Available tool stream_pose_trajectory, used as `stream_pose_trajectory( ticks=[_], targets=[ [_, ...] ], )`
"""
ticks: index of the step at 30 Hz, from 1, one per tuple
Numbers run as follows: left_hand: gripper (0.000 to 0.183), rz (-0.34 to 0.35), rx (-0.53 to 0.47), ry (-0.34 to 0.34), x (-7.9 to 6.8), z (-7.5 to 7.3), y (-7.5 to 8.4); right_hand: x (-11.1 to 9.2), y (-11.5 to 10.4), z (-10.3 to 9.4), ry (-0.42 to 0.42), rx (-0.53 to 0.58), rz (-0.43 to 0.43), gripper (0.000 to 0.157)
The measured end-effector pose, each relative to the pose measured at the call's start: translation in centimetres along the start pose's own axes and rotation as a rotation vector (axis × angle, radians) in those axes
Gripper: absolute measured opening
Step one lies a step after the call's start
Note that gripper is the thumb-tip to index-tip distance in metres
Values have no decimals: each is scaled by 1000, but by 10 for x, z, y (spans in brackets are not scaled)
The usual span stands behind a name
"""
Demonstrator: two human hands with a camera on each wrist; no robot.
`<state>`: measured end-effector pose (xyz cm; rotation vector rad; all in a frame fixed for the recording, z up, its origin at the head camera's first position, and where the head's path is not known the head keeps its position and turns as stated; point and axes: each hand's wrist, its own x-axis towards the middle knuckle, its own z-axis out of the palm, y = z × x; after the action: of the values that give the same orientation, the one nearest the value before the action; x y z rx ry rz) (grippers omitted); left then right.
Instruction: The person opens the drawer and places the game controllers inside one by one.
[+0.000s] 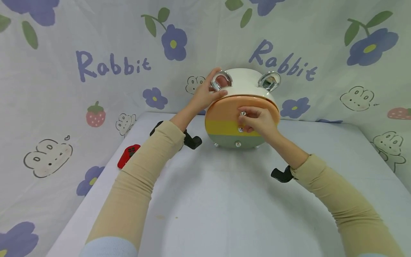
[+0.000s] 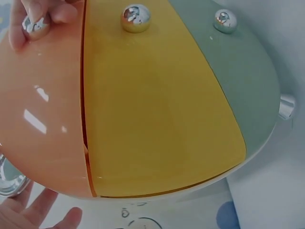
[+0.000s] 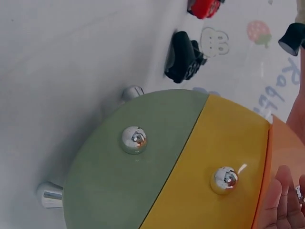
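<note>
Where the bench (image 1: pixel 231 200) meets the printed backdrop (image 1: pixel 122 28), the cabinet (image 1: pixel 245 80) stands upright on chrome feet (image 1: pixel 216 144), drawer fronts toward me. I judge the body stiff and moderately heavy, its glossy finish slippery under flat fingers and easily scratched. The green front (image 1: pixel 221 140) is lowest, the yellow front (image 1: pixel 221 127) is in the middle, and the orange front (image 1: pixel 221 109) is uppermost, standing slightly proud of the yellow.

Brace the body at an upper corner. My left hand (image 1: pixel 208 89) clasps it there, thumb at the front edge, fingers around the chrome ring ear (image 1: pixel 229 76). Take the orange drawer by its round metal knob (image 1: pixel 243 113); this is small, hard and polished, so a pinch from two sides is preferable. My right hand (image 1: pixel 260 121) pinches that knob, thumb and fingertips close together. A straight pull should suit the drawer; a sideways load could rock the cabinet.

Obstructions: my right hand masks parts of the orange and yellow fronts. My left sleeve (image 1: pixel 141 178) partly hides a black object (image 1: pixel 156 126), possibly a game controller. The smaller visible part of a red game controller (image 1: pixel 128 155) shows beside that sleeve, well left of the cabinet.
</note>
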<state>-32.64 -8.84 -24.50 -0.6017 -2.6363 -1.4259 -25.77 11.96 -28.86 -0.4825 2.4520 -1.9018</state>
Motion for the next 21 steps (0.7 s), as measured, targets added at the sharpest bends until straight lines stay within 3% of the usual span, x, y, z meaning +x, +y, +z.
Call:
stream_pose_trajectory(
  ticks=[13, 21],
  targets=[
    [79, 41, 6, 9, 0, -1, -1, 6, 6, 4, 56, 30, -37, 34],
    [79, 26, 8, 6, -1, 0, 0, 8, 6, 4, 51, 33, -22, 34]
  ],
)
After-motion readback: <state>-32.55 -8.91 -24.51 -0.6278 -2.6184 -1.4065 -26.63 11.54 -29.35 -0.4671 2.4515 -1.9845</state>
